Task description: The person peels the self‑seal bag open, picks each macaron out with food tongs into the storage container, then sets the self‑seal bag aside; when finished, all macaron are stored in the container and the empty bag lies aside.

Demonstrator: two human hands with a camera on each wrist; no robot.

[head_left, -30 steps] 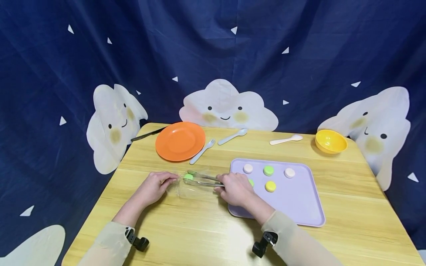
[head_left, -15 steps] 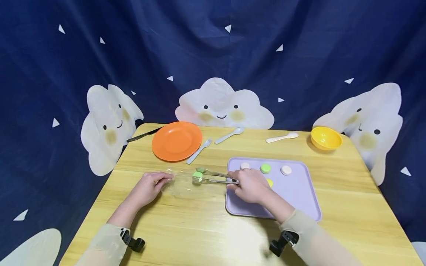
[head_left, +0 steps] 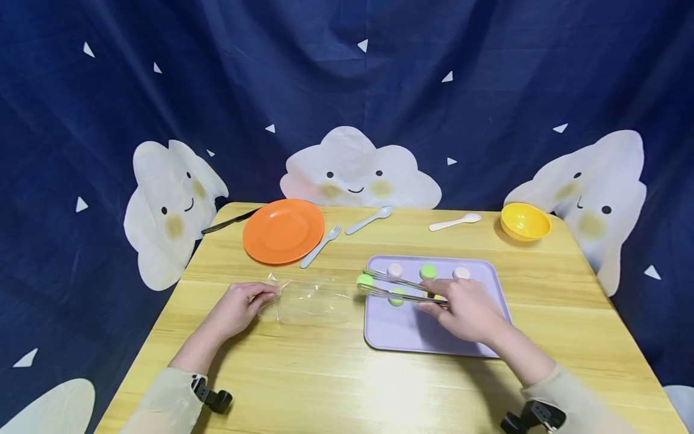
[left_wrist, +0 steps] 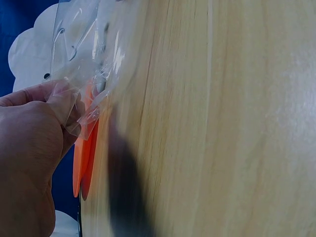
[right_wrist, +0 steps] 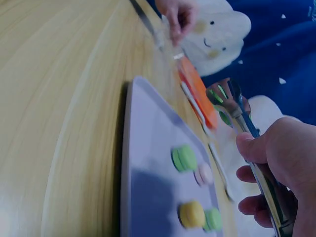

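My left hand (head_left: 237,306) pinches the left end of a clear plastic bag (head_left: 314,301) between thumb and fingers, just above the table. In the left wrist view the crinkled film spreads up from the fingertips. My right hand (head_left: 467,308) grips metal tongs (head_left: 398,295), which point left. Between the tong tips is a green macaron (head_left: 365,279), at the left edge of the lilac tray (head_left: 434,337). On the tray lie pale pink macarons (head_left: 394,269), green macarons (head_left: 428,272) and a yellow macaron (right_wrist: 191,214), mostly covered by tongs and hand in the head view.
An orange plate (head_left: 284,231) stands at the back left, with a black knife (head_left: 230,221) and a blue-grey fork (head_left: 321,247) beside it. A blue-grey spoon (head_left: 370,220), a pale pink spoon (head_left: 455,222) and a yellow bowl (head_left: 525,222) line the back.
The right hand has moved right with the tongs and the green macaron, from the bag to the tray's left edge. The left hand keeps pinching the bag. The head view has shifted slightly.
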